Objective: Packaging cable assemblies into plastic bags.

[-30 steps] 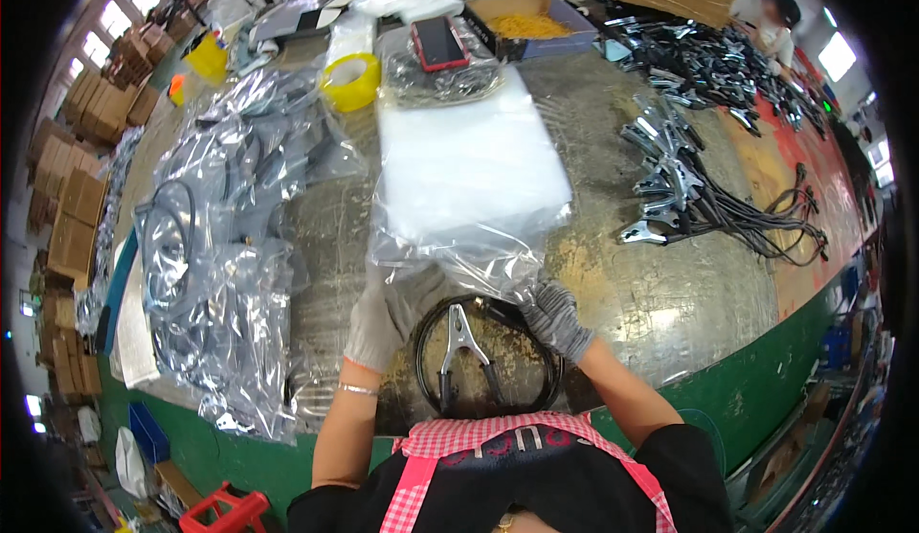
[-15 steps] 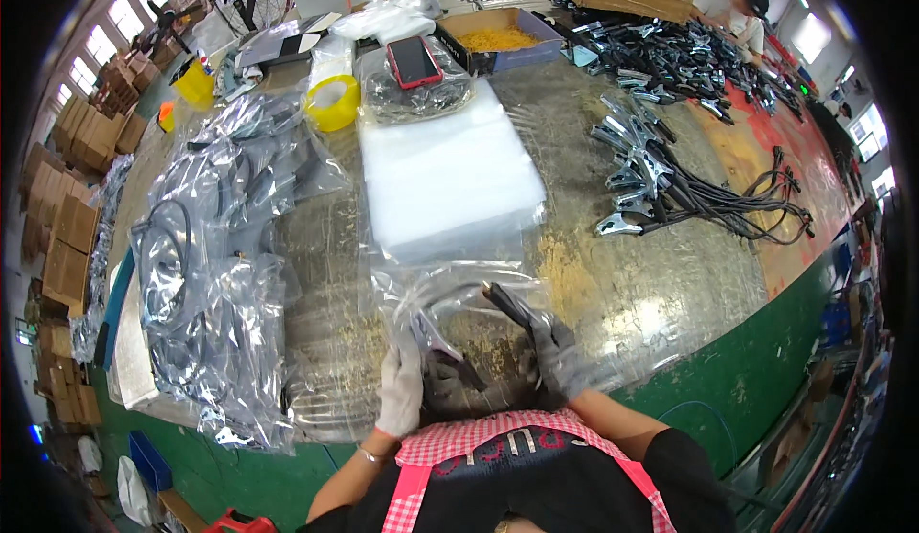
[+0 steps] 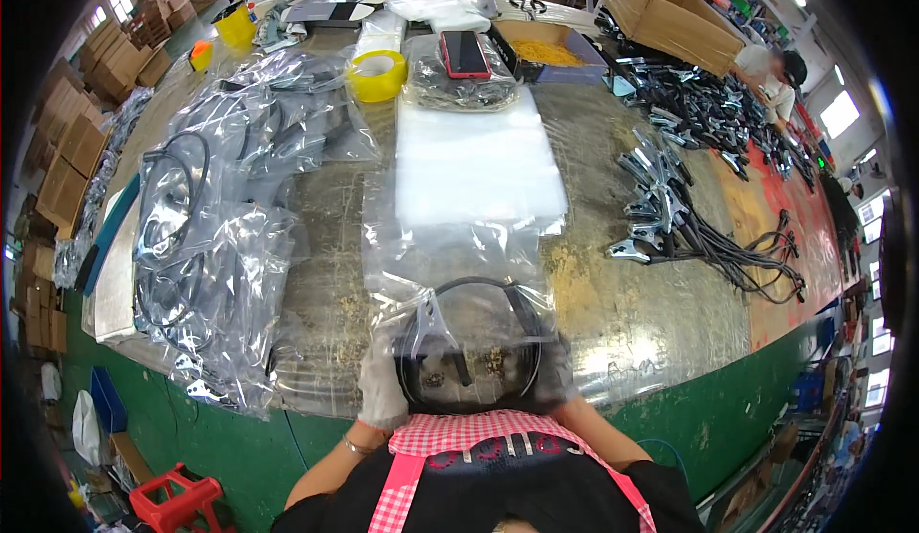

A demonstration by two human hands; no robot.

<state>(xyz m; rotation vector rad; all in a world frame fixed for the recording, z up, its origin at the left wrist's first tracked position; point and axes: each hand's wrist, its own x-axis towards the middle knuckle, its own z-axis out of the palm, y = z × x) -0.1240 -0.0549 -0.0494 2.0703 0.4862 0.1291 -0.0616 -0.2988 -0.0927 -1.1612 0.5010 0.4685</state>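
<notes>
A clear plastic bag (image 3: 459, 274) lies at the near table edge with a coiled black cable and its metal clamps (image 3: 469, 346) inside. My left hand (image 3: 381, 387), in a pale glove, grips the bag's near left corner. My right hand (image 3: 550, 380), in a grey glove, holds the bag's near right side, partly hidden behind the plastic. Just beyond lies a stack of flat clear bags (image 3: 476, 164).
A heap of bagged cables (image 3: 215, 217) fills the left of the table (image 3: 316, 294). Loose clamp cables (image 3: 689, 226) lie at right. A yellow tape roll (image 3: 377, 73), a phone (image 3: 464, 52), a tray of small yellow parts (image 3: 550, 52) and a cardboard box (image 3: 670, 16) are at the back. Another person (image 3: 780, 73) works far right.
The bag with the coiled cable has been drawn closer to my body. Both hands have shifted down to its near corners, and the cable now sits fully inside the plastic.
</notes>
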